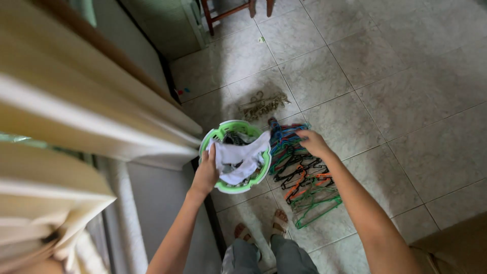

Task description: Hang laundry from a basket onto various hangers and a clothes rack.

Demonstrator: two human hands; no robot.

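Tiled floor (395,76): hands reach down, apparently gripping cloth (238,157) and hangers (299,172).

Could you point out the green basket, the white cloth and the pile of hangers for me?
Basket (257,176): head view, on its green rim at the right side.
White cloth (238,155): head view, on the middle of the fabric draped over the basket.
Hangers (304,182): head view, on the middle of the pile on the floor.

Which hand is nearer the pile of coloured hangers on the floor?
Right. The right hand reaches onto the top of the hanger pile; the left hand grips white cloth at the green basket beside it.
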